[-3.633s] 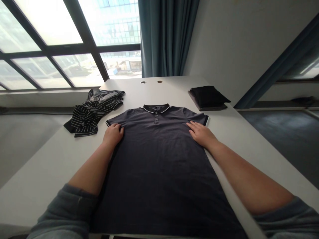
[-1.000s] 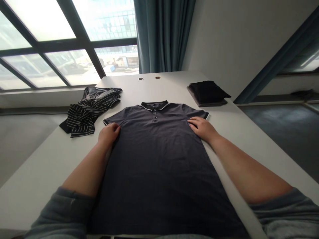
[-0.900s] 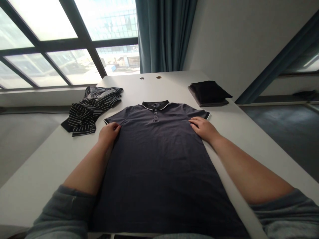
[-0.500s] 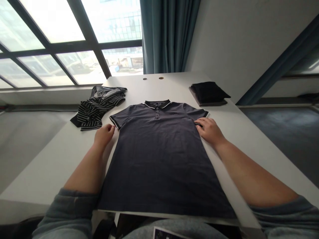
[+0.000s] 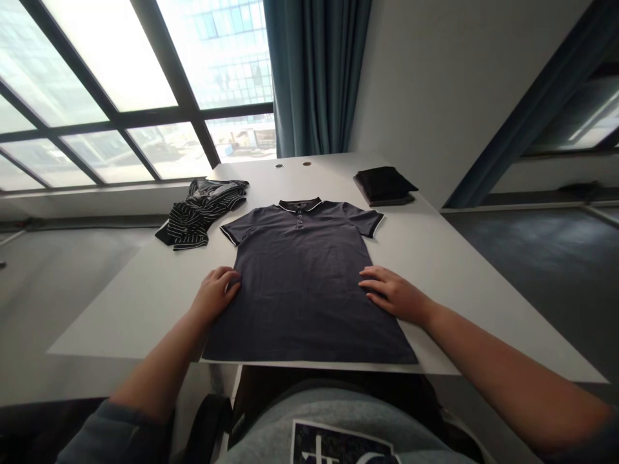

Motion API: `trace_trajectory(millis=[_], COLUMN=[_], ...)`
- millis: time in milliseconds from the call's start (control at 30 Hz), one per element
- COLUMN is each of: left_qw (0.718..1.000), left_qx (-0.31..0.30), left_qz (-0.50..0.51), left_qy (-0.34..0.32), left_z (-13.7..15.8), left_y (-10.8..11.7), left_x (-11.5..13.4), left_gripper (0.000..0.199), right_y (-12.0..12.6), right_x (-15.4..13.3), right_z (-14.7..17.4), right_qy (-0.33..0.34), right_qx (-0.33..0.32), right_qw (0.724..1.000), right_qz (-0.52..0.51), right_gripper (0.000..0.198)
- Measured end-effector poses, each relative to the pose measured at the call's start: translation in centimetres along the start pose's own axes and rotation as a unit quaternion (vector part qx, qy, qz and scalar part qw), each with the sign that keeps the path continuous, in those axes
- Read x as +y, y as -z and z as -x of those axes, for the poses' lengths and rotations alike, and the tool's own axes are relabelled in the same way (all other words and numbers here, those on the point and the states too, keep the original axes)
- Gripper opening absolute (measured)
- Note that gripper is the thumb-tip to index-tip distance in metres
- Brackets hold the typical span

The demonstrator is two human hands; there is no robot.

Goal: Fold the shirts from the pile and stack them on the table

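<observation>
A dark grey polo shirt [image 5: 304, 270] with white-trimmed collar and sleeves lies flat, front up, on the white table [image 5: 449, 270]. My left hand [image 5: 216, 295] rests with fingers spread on the shirt's left side edge, near the waist. On the opposite side edge, at about the same height, my right hand [image 5: 394, 295] lies flat with its fingers on the cloth. Neither hand grips anything. The hem lies along the table's near edge.
A crumpled black-and-white striped garment [image 5: 200, 209] lies at the table's far left. A folded black garment [image 5: 384, 185] sits on a flat dark item at the far right. Two cable holes [image 5: 293, 164] mark the table's far end, below windows and a teal curtain [image 5: 314, 77].
Both hands have slid from the shirt's shoulders and armpits down its sides toward the waist. The camera has pulled back, and the table's near edge and my lap now show.
</observation>
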State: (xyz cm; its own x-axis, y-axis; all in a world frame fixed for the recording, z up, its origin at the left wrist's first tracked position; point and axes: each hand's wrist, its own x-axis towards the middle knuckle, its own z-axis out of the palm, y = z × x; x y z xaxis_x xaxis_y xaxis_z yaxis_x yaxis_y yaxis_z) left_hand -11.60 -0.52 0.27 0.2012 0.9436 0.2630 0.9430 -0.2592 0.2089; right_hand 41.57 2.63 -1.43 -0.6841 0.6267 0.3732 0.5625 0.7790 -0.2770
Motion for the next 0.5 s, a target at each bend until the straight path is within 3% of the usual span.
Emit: trace_trajectory(millis=[133, 233, 367, 500], left_qw=[0.985, 0.966, 0.968, 0.977], left_qx=[-0.123, -0.220, -0.222, -0.191], left_qz=[0.041, 0.059, 0.037, 0.014], left_qy=[-0.110, -0.126, -0.109, -0.090], left_z=[4.4, 7.9, 11.5, 13.0], left_y=[2.2, 3.9, 5.0, 5.5], left_x=[4.2, 5.8, 4.4, 2.3], left_gripper=[0.022, 0.015, 0.014, 0.016], right_y=[1.7, 3.3, 4.7, 4.6], right_x=[-3.7, -6.2, -8.2, -8.6], right_z=[3.2, 5.3, 7.2, 8.1], right_qy=[0.038, 0.048, 0.029, -0.004], right_qx=[-0.048, -0.098, -0.124, -0.127], right_qw=[0.997, 0.992, 0.990, 0.989], right_qz=[-0.040, -0.068, -0.061, -0.077], right_gripper=[0.030, 0.028, 0.019, 0.014])
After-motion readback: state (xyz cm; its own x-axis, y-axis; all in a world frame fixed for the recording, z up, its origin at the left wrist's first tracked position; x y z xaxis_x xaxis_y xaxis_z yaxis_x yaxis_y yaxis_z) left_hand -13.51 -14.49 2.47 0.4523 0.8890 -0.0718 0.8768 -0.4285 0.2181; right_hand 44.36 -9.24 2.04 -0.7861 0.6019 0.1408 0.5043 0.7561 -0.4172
